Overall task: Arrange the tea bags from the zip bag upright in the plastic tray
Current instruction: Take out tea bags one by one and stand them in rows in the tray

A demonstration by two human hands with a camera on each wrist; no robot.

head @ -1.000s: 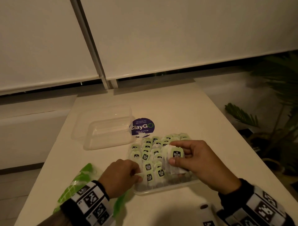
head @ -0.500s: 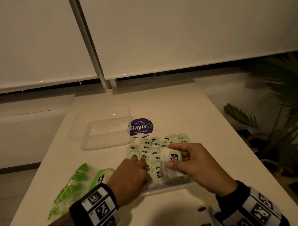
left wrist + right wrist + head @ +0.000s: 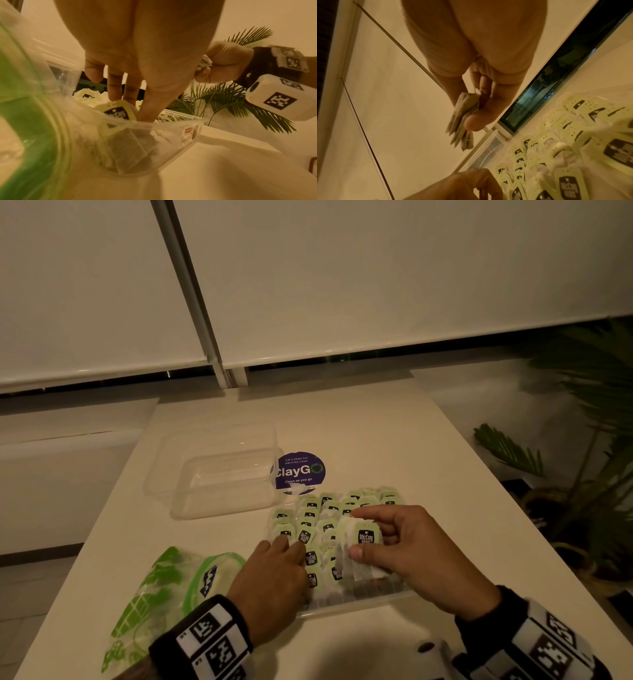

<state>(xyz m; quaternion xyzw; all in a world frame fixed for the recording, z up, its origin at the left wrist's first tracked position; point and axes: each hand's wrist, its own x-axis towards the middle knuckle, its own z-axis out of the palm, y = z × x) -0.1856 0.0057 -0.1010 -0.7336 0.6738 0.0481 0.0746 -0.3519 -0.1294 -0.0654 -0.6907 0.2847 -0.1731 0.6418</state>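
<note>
right hand [image 3: 421, 556] grip: thumb and fingers pinched on a small stack of tea bags [image 3: 363, 546], held upright just above the plastic tray [image 3: 359, 604], label side to the camera, so it looks staged to drop straight into a row without re-orienting. left hand [image 3: 274, 573] grip: nothing held, fingers extended down into the tray among the bags already standing [image 3: 310, 537]; wrist view shows fingertips [image 3: 149, 112] pushed between bags at the tray's near-left corner, likely parting or propping the rows to open a slot and stop neighbours tipping. tray sits near the table's front edge, mostly filled with upright bags, tags up; bare strip left along its near edge, probably the target. zip bag [image 3: 171, 594] lies flat at the table's front-left corner, just beside the tray, close for short reaches; can't tell if any bags remain in it. empty clear container [image 3: 212, 474] behind, towards the left edge, next to a round sticker [image 3: 301, 470]. risk: thin bags lean, one bump could domino the row
</note>
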